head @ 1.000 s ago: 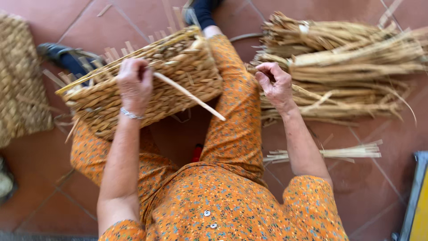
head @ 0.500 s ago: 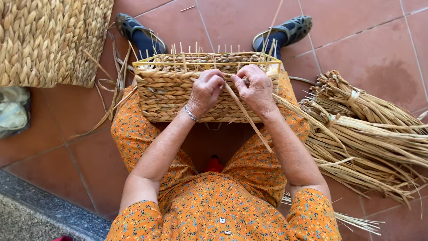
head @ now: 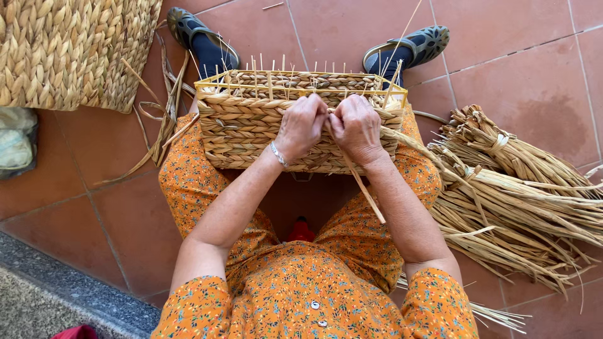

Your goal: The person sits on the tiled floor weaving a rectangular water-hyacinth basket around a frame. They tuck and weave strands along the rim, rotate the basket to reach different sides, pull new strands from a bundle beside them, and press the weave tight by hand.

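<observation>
Straw, pale and braided, makes up the big woven mat (head: 69, 50) in the top left corner of the red tile floor (head: 540, 69). Just under it, at the left edge, lies a crumpled grey-green bag (head: 16, 141). A few loose flat straw strips (head: 164, 119) hang down beside the mat.

In the middle, a half-made rectangular straw basket (head: 251, 129) rests on the person's knees, over an orange dress with small flowers (head: 301, 295). Thin sticks poke up from its rim. The left hand (head: 301, 127) is curled shut on the near wall of the basket, close to the top, and pinches the weave. The right hand (head: 357, 129) touches it, side by side, and is curled shut too, gripping a long flat straw strip (head: 367, 191) that hangs down over the lap. Two dark blue shoes (head: 408, 47) show past the basket.

On the right, a big pile of tied dry straw bundles (head: 515, 194) lies on the floor, just beside the right knee.
</observation>
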Demonstrator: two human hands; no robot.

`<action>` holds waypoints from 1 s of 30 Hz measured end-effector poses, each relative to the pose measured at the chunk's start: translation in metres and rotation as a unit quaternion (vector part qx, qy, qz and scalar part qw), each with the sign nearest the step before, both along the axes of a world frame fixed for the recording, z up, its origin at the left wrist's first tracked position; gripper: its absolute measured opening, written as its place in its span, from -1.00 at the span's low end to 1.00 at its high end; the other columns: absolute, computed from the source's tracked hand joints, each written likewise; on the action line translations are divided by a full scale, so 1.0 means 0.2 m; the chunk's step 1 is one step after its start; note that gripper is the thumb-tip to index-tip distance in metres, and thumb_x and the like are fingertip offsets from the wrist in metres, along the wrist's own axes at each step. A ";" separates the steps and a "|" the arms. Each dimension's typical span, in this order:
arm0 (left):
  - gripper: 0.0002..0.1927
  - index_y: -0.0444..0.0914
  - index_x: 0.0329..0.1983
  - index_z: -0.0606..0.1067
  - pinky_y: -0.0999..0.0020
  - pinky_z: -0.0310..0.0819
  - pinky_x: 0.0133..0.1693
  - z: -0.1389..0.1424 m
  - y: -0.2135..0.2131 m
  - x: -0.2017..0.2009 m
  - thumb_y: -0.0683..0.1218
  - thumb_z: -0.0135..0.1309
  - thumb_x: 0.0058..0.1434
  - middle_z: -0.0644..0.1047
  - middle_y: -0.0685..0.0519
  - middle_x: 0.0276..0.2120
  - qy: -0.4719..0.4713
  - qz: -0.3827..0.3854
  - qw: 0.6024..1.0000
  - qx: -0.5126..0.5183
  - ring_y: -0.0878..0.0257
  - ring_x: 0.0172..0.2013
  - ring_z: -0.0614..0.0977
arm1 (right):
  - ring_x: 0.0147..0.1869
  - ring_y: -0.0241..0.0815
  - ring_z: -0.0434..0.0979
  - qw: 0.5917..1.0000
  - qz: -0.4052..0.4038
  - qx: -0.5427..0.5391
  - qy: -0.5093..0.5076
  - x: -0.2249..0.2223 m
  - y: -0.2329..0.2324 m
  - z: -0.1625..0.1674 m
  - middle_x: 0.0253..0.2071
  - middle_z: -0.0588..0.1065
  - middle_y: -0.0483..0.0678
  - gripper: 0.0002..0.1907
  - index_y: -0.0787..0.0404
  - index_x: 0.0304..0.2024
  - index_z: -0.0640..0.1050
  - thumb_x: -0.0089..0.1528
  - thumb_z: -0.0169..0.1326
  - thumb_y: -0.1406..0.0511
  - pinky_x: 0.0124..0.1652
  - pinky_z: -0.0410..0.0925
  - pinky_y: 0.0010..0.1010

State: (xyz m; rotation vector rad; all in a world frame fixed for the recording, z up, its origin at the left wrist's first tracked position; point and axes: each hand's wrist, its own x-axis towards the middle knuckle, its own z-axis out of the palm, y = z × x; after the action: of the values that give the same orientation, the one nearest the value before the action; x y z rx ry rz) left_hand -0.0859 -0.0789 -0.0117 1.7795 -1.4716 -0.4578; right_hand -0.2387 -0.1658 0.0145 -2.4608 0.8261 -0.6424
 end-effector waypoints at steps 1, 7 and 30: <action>-0.85 -0.26 -0.22 0.42 0.05 0.52 -0.18 -0.01 -0.03 0.01 -0.25 0.17 0.24 0.58 -0.08 -0.39 0.015 0.012 0.999 0.029 -0.02 -0.28 0.64 | -0.20 -0.01 0.53 0.996 -0.023 0.085 -0.004 -0.02 0.00 0.01 -0.31 0.47 0.02 -0.76 0.23 -0.23 0.44 0.17 0.26 0.37 -0.18 0.40 -0.19; -0.50 -0.31 0.13 0.29 -0.02 0.48 -0.21 0.00 -0.18 0.00 -0.27 0.15 0.12 0.56 -0.11 -0.44 0.030 0.039 0.997 0.058 -0.15 -0.33 0.65 | 0.06 -0.03 0.55 0.993 0.032 0.109 -0.044 -0.14 -0.02 0.13 -0.07 0.55 0.01 -0.63 0.18 0.04 0.51 0.18 0.19 0.47 0.07 0.44 -0.23; -0.81 -0.29 -0.15 0.39 0.00 0.51 -0.16 -0.02 -0.20 -0.06 -0.24 0.11 0.21 0.57 -0.14 -0.34 -0.040 -0.040 0.997 0.047 -0.09 -0.24 0.64 | -0.29 -0.30 0.49 0.958 -0.044 0.282 -0.031 -0.12 -0.10 0.02 -0.08 0.63 -0.11 -0.50 0.24 0.22 0.47 0.23 0.23 0.44 -0.25 0.42 -0.45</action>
State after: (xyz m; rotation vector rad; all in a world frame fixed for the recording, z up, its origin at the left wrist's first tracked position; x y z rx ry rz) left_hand -0.0986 -0.1193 -0.0167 1.8354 -1.6044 -0.5088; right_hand -0.2627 -0.1857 0.0181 -1.8884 0.9445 -0.4344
